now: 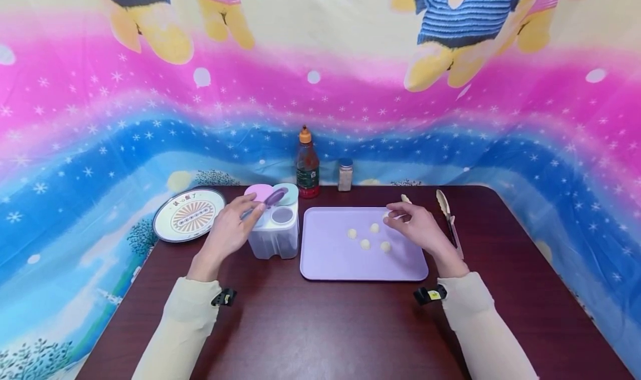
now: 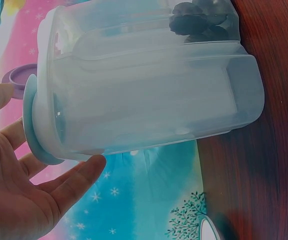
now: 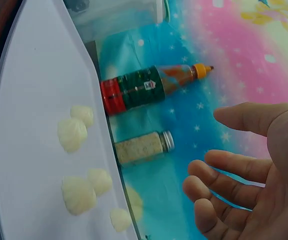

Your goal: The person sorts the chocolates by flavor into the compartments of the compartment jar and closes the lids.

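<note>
At the left of the table my left hand [image 1: 229, 224] pinches a purple round lid [image 1: 276, 196], tilted up over a clear, white-topped container [image 1: 274, 243]. In the left wrist view, the thumb lies against the purple lid [image 2: 19, 93], and other fingertips are by the container's [image 2: 144, 95] rim and a teal lid [image 2: 30, 125]. My right hand [image 1: 418, 227] hovers over the far right of a light purple tray [image 1: 330, 266]. Its fingers are loosely bent and hold nothing in the right wrist view. Several pale, ridged round pieces [image 3: 79, 195] lie on the tray.
Behind stand a red sauce bottle [image 1: 307, 171] and a small seasoning jar [image 1: 345, 177]. A patterned plate [image 1: 190, 216] sits at the far left. Tongs [image 1: 443, 205] lie right of the tray. Dark pieces [image 2: 194, 20] show inside the container.
</note>
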